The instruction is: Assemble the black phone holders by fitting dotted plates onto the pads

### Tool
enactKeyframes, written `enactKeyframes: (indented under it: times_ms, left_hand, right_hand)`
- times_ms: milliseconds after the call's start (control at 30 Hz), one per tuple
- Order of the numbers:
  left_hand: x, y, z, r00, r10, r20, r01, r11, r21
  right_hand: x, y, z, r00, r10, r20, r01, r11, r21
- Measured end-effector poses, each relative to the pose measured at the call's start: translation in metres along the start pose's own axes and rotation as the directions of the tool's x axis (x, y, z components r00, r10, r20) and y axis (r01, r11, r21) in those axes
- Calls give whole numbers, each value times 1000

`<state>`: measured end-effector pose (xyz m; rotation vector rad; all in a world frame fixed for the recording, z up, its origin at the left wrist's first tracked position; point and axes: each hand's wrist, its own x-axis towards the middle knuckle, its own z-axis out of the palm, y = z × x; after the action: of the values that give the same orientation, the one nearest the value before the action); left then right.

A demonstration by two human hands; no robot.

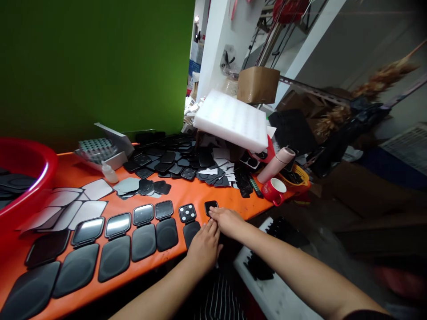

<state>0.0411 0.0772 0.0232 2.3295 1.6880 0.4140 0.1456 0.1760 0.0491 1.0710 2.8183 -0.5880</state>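
Right fingers (214, 212) on black case (210, 205)

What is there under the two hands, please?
A dark square panel shows partly past the right hand. The part beneath this hand, and whatever lies under the left hand, are covered.

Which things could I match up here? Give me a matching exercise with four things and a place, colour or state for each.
1. Right hand
2. Mug
3. Flask
4. Bottle

A. Pink
B. Beside the open box
C. Touching a black case
D. Red

Pairs: 1-C, 2-D, 3-A, 4-B.
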Motion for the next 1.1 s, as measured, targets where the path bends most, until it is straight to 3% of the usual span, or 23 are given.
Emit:
enactKeyframes:
  times_ms: [100, 267, 400, 500, 600, 733, 867, 967, 1100]
  left_hand:
    - [1, 1, -3, 1000, 9, 8, -8, 1000, -17]
    - [-7, -1, -18, 1000, 2, -22, -3, 1000, -21]
    - [-29, -10, -29, 997, -25, -69, 23, 999, -33]
    - [-49, -18, -32, 994, -67, -84, 62, 996, -58]
    - [-62, -24, -31, 993, -97, -70, 92, 993, -73]
    - [-66, -27, -28, 992, -115, -56, 109, 989, -103]
    - [-63, -26, -28, 987, -146, -64, 138, 984, -114]
    - [-62, -24, -27, 984, -160, -72, 152, 982, -111]
    - [-58, -22, -30, 980, -185, -71, 177, 979, -101]
  right_hand:
    - [1, -2, 0, 1000, 24, 5, -24, 1000, 0]
    - [19, -14, -22, 998, 61, -25, -62, 998, -26]
    - [70, -48, -33, 994, 37, -99, -37, 999, -1]
    - [119, -84, -27, 992, 24, -123, -20, 999, 36]
    - [157, -111, -19, 987, 84, -135, -78, 996, 53]
    - [179, -116, -23, 982, 143, -126, -130, 986, 99]
    - [166, -89, -39, 985, 154, -72, -134, 963, 233]
    - [131, -63, -43, 989, 151, 10, -144, 915, 378]
    - [77, -42, -27, 988, 140, 69, -156, 831, 534]
